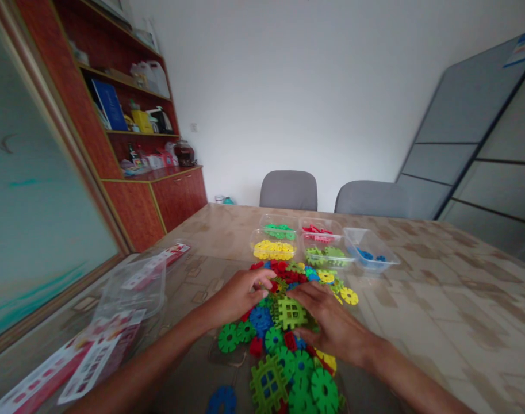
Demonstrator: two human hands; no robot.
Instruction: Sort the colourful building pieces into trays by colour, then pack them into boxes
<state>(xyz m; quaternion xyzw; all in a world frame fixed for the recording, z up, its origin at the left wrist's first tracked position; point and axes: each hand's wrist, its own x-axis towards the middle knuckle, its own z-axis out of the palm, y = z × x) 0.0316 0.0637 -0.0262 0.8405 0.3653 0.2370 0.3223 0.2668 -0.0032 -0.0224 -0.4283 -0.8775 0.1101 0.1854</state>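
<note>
A heap of mixed plastic building pieces lies in front of me on the table, with green notched discs (324, 390), blue discs (261, 319), small red blocks (256, 347) and lime-green square lattice pieces (268, 384). My left hand (241, 292) is over the far left part of the heap, fingers bent, with a gap between thumb and fingertips and nothing visible in it. Reaching in from the right, my right hand (326, 319) has its thumb and fingers around a lime-green square piece (290, 313); part of its grip is hidden.
Beyond the heap stand clear plastic tubs: green pieces (279, 232), yellow discs (273, 250), red pieces (317, 232), lime pieces (326, 256), and a blue-piece tub (380, 247). A clear lid (135, 287) and printed cards (102, 356) lie left. Two grey chairs (288, 190) stand behind.
</note>
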